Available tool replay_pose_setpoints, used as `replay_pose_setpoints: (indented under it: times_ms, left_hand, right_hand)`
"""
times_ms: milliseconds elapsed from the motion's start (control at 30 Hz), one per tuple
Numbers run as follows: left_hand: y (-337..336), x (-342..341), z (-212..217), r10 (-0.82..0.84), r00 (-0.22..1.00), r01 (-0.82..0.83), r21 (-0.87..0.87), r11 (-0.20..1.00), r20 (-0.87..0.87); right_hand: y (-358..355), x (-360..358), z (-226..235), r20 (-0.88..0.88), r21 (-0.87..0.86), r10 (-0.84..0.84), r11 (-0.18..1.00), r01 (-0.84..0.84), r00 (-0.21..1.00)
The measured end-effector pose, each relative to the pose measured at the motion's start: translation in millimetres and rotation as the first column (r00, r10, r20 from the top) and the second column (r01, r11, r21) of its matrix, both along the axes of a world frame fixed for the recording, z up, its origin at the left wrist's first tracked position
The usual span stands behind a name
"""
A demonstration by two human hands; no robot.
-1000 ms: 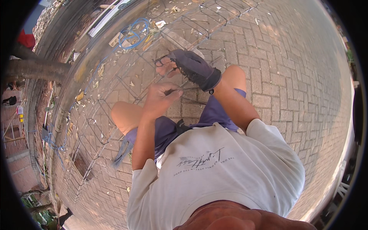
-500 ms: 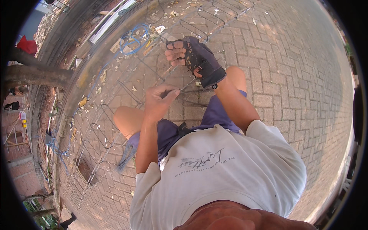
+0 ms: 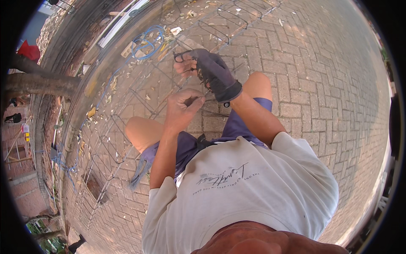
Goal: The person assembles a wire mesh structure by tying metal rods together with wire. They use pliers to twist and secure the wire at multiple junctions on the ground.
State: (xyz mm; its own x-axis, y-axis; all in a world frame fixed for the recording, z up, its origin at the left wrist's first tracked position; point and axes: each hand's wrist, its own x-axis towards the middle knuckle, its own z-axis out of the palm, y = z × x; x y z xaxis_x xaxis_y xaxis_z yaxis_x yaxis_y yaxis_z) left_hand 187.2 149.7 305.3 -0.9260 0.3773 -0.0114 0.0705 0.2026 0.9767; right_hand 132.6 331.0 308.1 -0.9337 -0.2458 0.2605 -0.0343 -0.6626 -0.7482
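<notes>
Two hands busy over a steel rebar cage [image 3: 139, 106] lying on the brick paving [image 3: 321, 84], person crouched with bare knees either side. Left hand [image 3: 182, 108], bare, is closed in a loose fist, fingertips pinched on a thin piece of tie wire [image 3: 207, 100] near the cage bars; exact wire end too small to tell. Right hand [image 3: 211, 72] wears a dark fingerless glove, sits just beyond and right of the left hand, fingers curled around a dark loop-shaped tool or wire piece [image 3: 182, 55] at the far-left side of the hand; cannot tell which it is. Hands are close, nearly touching, right one farther from the body.

Cage runs diagonally from near left to far right, made of long bars with square stirrups, directly in front of the knees. Coil of blue wire [image 3: 148, 40] lies on the ground far left of the hands, near the kerb [image 3: 84, 67]. Scattered dry leaves and debris along that kerb. Tree trunk [image 3: 38, 82] at the left edge, red object [image 3: 28, 51] beyond it. Person wears a pale grey printed T-shirt [image 3: 237, 190] and purple shorts [image 3: 190, 146]. Right knee [image 3: 258, 82] is just right of the gloved hand, left knee [image 3: 141, 131] near left of the bare hand.
</notes>
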Motion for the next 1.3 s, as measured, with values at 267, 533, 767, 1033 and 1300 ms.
replay_pose_setpoints:
  times_ms: [267,533,767,1033,1300]
  left_hand:
    - [1.3,-4.0,-1.4,0.037,0.997,-0.044,0.103,0.994,0.07]
    - [10.7,-8.1,-2.5,0.028,0.992,-0.044,0.134,0.99,0.119]
    - [17.8,-6.3,-0.7,0.068,0.987,-0.089,0.136,0.987,0.149]
    - [17.7,-10.6,9.2,0.045,0.995,-0.051,0.07,0.996,0.092]
    - [9.7,-17.0,1.7,0.061,0.992,-0.072,0.094,0.993,0.114]
  right_hand:
    - [26.1,-18.7,0.0,-0.015,-0.018,-0.13,0.991,0.13,0.991]
    - [14.6,-13.2,-3.9,-0.008,0.081,-0.261,0.962,0.261,0.965]
    - [6.4,-9.6,-1.6,-0.033,0.113,-0.239,0.964,0.241,0.97]
    - [3.3,-12.1,-11.5,-0.199,0.366,-0.195,0.894,0.257,0.96]
    - [16.0,-15.8,-6.4,0.141,-0.047,-0.219,0.973,0.228,0.965]
